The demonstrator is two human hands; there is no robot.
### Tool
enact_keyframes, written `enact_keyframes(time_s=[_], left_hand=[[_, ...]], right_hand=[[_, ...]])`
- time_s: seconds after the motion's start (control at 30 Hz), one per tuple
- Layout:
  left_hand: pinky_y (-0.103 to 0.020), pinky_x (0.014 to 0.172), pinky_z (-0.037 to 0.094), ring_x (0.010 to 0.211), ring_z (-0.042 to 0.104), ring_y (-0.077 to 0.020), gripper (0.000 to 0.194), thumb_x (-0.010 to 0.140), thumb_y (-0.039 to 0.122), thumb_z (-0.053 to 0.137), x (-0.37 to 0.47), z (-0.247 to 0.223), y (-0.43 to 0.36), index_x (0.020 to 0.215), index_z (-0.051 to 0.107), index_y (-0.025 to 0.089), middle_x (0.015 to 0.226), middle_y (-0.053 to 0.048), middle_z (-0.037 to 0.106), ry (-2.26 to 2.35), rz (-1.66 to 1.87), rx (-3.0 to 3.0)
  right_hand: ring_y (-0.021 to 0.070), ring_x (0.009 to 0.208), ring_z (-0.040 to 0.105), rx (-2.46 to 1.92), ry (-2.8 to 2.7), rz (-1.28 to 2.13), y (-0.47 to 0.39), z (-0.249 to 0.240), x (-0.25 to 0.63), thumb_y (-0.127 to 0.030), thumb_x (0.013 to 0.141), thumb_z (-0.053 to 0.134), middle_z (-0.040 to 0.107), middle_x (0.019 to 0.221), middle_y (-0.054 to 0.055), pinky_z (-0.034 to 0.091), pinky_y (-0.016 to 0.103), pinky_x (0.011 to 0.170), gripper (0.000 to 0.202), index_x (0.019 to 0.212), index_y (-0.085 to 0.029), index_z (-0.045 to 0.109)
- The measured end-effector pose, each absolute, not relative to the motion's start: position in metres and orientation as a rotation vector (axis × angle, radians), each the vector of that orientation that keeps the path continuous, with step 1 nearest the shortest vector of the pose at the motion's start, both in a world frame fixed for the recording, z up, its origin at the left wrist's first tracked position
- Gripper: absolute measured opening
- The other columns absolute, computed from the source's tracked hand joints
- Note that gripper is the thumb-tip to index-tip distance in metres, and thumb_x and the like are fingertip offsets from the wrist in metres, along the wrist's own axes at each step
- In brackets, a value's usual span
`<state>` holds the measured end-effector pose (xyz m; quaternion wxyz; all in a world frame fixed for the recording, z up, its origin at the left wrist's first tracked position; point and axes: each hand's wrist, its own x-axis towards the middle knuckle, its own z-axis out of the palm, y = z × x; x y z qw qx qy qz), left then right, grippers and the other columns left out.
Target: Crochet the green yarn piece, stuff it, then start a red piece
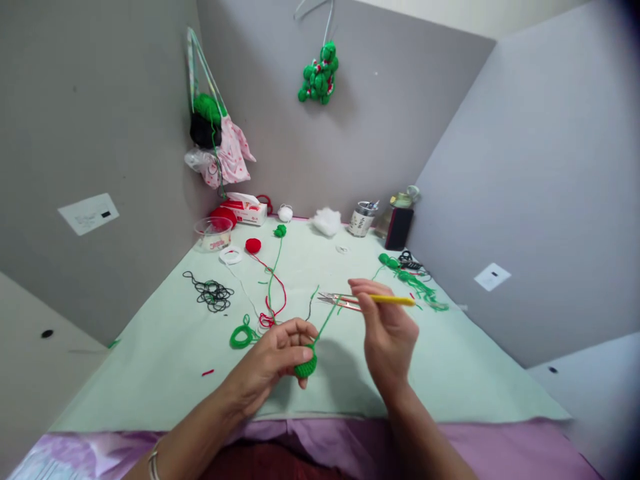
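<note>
My left hand pinches a small green crocheted piece low over the front middle of the table. A green yarn strand rises from it toward the blades of the thread snips. Those snips are in my right hand, with a yellow-handled crochet hook held alongside, its handle pointing right. The strand meets the snips near their blades; whether it is between them I cannot tell.
Black yarn, a green yarn coil and a red ball lie left. Behind stand a tissue box, white stuffing and a tin. Green crocheted pieces lie right.
</note>
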<state>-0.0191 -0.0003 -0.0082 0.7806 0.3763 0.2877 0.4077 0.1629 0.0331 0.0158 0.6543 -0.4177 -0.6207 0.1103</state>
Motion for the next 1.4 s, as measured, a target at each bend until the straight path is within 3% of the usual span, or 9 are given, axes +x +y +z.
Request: enact_keyframes(time_s=[0.13, 0.27, 0.37, 0.43, 0.6, 0.77, 1.0, 1.23, 1.4], left_hand=[[-0.023, 0.055, 0.049, 0.059, 0.051, -0.0092, 0.03, 0.07, 0.027, 0.082, -0.03, -0.017, 0.0, 0.094, 0.074, 0.012, 0.072, 0.001, 0.053, 0.641, 0.79, 0.838], [-0.021, 0.058, 0.048, 0.063, 0.05, -0.0083, 0.022, 0.075, 0.028, 0.081, -0.041, -0.021, 0.007, 0.09, 0.074, 0.014, 0.079, -0.001, 0.056, 0.721, 1.012, 0.713], [-0.02, 0.061, 0.048, 0.065, 0.055, -0.0088, 0.02, 0.078, 0.026, 0.08, -0.046, -0.016, 0.016, 0.093, 0.073, 0.016, 0.078, 0.0, 0.057, 0.729, 1.122, 0.663], [-0.021, 0.061, 0.048, 0.064, 0.056, -0.0091, 0.019, 0.078, 0.026, 0.08, -0.047, -0.012, 0.021, 0.093, 0.072, 0.016, 0.075, 0.001, 0.057, 0.72, 1.15, 0.653], [-0.022, 0.063, 0.05, 0.063, 0.056, -0.0094, 0.022, 0.077, 0.027, 0.081, -0.045, -0.009, 0.023, 0.095, 0.071, 0.016, 0.075, 0.001, 0.058, 0.74, 1.143, 0.667], [-0.022, 0.066, 0.05, 0.067, 0.058, -0.0092, 0.028, 0.075, 0.028, 0.083, -0.04, -0.004, 0.03, 0.096, 0.069, 0.017, 0.078, 0.001, 0.061, 0.816, 1.142, 0.747], [-0.027, 0.081, 0.051, 0.086, 0.065, -0.0151, 0.021, 0.075, 0.026, 0.079, -0.023, 0.007, 0.062, 0.091, 0.067, 0.019, 0.091, -0.001, 0.068, 0.995, 1.346, 1.154], [-0.026, 0.069, 0.046, 0.088, 0.061, -0.0173, 0.049, 0.082, 0.032, 0.072, -0.024, 0.008, 0.081, 0.129, 0.063, 0.026, 0.13, -0.009, 0.062, 1.165, 1.205, 1.607], [-0.026, 0.058, 0.036, 0.058, 0.051, -0.015, 0.02, 0.084, 0.034, 0.066, -0.053, 0.017, 0.088, 0.091, 0.079, 0.021, 0.074, -0.002, 0.07, 1.16, 0.619, 1.912]], right_hand=[[0.021, 0.086, 0.073, -0.893, -1.208, 0.686, 0.054, 0.053, 0.198, -0.032, 0.095, 0.061, 0.078, 0.093, 0.007, 0.059, 0.041, 0.084, 0.016, 0.093, -0.02, 0.071], [0.0171, 0.081, 0.068, -0.874, -1.343, 0.344, 0.081, 0.092, 0.237, -0.023, 0.093, 0.057, 0.076, 0.103, 0.005, 0.055, 0.033, 0.072, 0.037, 0.129, -0.026, 0.062], [0.023, 0.109, 0.065, -1.01, -1.357, -0.179, 0.108, 0.085, 0.253, -0.032, 0.103, 0.037, 0.064, 0.133, 0.012, 0.052, 0.045, 0.092, 0.044, 0.145, -0.024, 0.048], [0.0285, 0.141, 0.044, -1.266, -1.577, -0.247, 0.127, 0.057, 0.254, -0.036, 0.105, 0.021, 0.039, 0.158, 0.02, 0.038, 0.056, 0.112, 0.055, 0.156, -0.017, 0.029], [0.0322, 0.121, 0.063, -1.396, -2.018, 0.097, 0.155, -0.028, 0.242, -0.052, 0.094, 0.053, 0.07, 0.124, 0.017, 0.047, 0.051, 0.104, 0.043, 0.119, -0.021, 0.068], [0.0359, 0.125, 0.06, -1.386, -2.047, 0.257, 0.149, -0.037, 0.232, -0.05, 0.098, 0.047, 0.068, 0.129, 0.023, 0.039, 0.061, 0.109, 0.046, 0.118, -0.015, 0.069], [0.0192, 0.099, 0.071, -0.879, -2.027, 1.052, 0.108, 0.01, 0.183, -0.045, 0.098, 0.055, 0.075, 0.114, 0.009, 0.058, 0.034, 0.082, 0.041, 0.132, -0.024, 0.063], [0.0123, 0.059, 0.058, -0.906, -1.547, 1.16, 0.113, 0.009, 0.174, -0.025, 0.073, 0.077, 0.068, 0.066, -0.002, 0.049, 0.026, 0.057, 0.015, 0.087, -0.019, 0.076], [0.0115, 0.063, 0.059, -0.904, -1.31, 1.054, 0.125, 0.004, 0.187, -0.025, 0.071, 0.077, 0.069, 0.072, -0.002, 0.052, 0.028, 0.065, 0.013, 0.083, -0.019, 0.074]])
